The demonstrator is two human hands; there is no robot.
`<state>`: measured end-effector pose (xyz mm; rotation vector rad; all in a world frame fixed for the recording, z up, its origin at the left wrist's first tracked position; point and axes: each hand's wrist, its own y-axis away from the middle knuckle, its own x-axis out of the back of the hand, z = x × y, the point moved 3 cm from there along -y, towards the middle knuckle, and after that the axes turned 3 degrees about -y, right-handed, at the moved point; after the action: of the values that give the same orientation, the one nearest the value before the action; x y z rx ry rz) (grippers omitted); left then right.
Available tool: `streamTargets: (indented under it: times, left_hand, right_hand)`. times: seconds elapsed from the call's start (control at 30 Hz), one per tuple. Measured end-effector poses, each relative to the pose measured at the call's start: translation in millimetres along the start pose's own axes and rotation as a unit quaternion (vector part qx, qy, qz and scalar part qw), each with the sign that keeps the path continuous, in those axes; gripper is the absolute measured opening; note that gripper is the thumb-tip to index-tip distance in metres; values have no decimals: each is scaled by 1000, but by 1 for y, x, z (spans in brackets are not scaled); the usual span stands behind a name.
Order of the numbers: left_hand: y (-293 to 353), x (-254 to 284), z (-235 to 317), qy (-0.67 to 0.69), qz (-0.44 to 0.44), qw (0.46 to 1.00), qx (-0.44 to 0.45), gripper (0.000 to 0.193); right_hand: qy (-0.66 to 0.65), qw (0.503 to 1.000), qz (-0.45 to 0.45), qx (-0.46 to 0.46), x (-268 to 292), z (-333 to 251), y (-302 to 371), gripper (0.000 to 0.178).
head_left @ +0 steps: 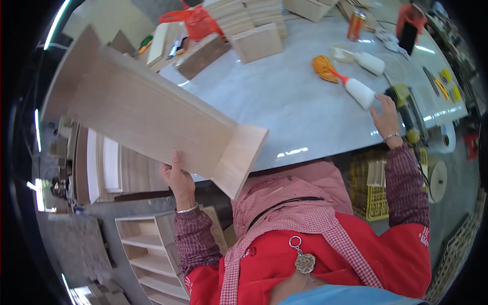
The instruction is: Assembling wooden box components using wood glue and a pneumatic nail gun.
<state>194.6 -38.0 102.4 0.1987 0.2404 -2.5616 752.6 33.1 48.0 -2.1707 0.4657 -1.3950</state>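
Observation:
My left hand [179,178] grips the lower edge of a pale wooden board assembly [152,112], thumb on its face. The assembly is a long panel with a short board upright at each end, held tilted at the table's left side. At the right, my right hand [386,117] rests by the base of a white squeeze bottle [360,93] with a red nozzle. Its fingertips reach the bottle's base but are not wrapped round it, and the fingers are apart. The bottle lies on its side, nozzle toward an orange crumpled bag [324,67].
The glossy table [284,112] carries a second white bottle [371,63], a drinks can [356,24], a green-and-black power tool [409,109] and stacked wooden boards [256,43]. A red bag [195,21] lies at the back. Below stand a yellow crate [377,203] and a wooden shelf unit [152,254].

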Motion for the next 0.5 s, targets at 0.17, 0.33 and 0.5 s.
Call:
streamTargets:
  times: [0.17,0.33,0.5]
  left_hand:
    - [-2,23,27,-11,51,996,-67,32]
    - [-2,24,36,-32,82,994,-64,33]
    - [-9,19,22,-73,91,992,-38,33]
  right_hand:
    - [-32,998,-43,12,-5,-33,-8,36]
    - [-36,997,-58,36,-17,-58,-31,35]
    - [-91,990,-101,31,-39,-90,-60,33]
